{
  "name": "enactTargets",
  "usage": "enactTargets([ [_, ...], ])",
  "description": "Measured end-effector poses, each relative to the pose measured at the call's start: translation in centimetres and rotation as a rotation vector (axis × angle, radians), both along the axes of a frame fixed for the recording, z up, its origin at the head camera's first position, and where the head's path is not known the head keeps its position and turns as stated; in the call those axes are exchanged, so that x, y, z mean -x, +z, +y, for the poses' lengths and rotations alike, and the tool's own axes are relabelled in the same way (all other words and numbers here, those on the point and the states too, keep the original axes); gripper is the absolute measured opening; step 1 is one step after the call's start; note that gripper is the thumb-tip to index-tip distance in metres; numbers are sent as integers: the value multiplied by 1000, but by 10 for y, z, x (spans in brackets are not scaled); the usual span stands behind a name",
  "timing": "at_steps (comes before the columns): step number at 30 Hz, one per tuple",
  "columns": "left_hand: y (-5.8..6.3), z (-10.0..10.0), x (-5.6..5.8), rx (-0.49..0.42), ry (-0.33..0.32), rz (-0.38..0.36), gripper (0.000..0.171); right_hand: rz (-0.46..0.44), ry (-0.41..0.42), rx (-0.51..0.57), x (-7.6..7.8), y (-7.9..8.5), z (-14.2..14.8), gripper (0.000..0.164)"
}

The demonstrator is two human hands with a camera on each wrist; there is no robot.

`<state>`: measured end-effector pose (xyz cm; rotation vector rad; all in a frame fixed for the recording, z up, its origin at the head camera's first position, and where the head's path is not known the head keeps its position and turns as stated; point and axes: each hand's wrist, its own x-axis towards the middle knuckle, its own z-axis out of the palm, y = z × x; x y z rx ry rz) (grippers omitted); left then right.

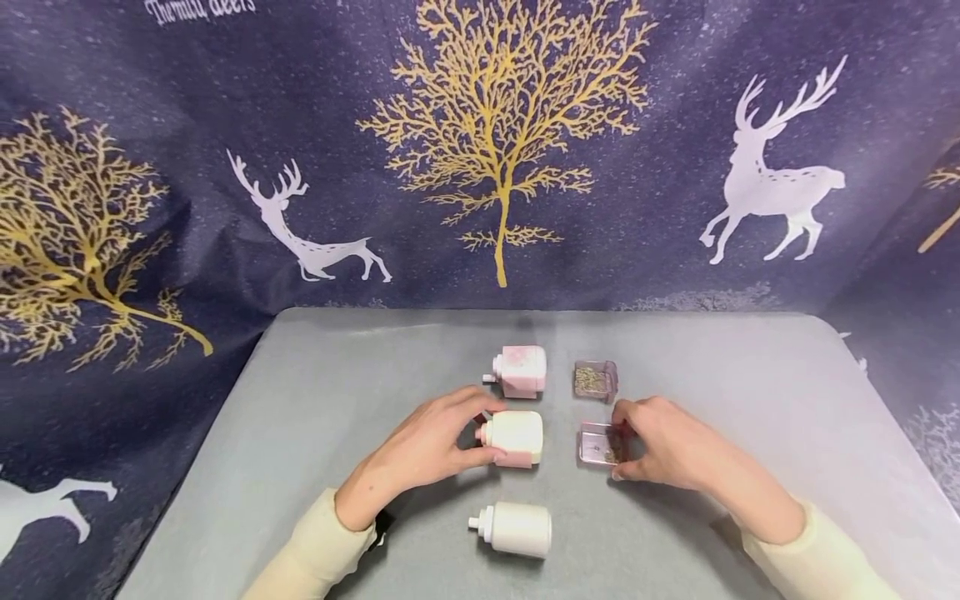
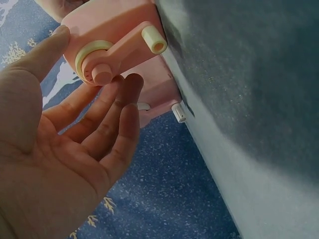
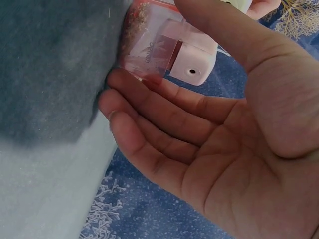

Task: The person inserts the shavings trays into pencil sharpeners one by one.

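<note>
A cream-and-pink crank pencil sharpener [image 1: 517, 435] lies on the table, its crank toward my left hand [image 1: 427, 442]. In the left wrist view, that thumb and the fingers grip the sharpener's sides around the pink crank [image 2: 119, 57]. To its right, my right hand [image 1: 671, 442] holds a clear pinkish shavings drawer [image 1: 595, 442] between thumb and fingers. Some shavings [image 3: 135, 25] show inside it in the right wrist view. The drawer stands apart from the sharpener.
Behind is a pink sharpener [image 1: 523, 372], with a second clear drawer [image 1: 611, 379] of shavings beside it. A white sharpener [image 1: 519, 530] lies nearer the front. The grey table [image 1: 360, 358] meets a dark blue cloth [image 1: 615, 275] printed with deer and trees.
</note>
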<state>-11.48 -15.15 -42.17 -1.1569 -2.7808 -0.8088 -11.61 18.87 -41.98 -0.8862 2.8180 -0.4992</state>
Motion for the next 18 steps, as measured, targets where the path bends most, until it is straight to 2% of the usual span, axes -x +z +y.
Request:
enactTargets([
  [5,1,0,0,-3,1,1,55,16,29,13,0,-2,1,48],
  [18,0,0,2,-12,-7,-9,54,32,45,20,0,-2,-3,53],
])
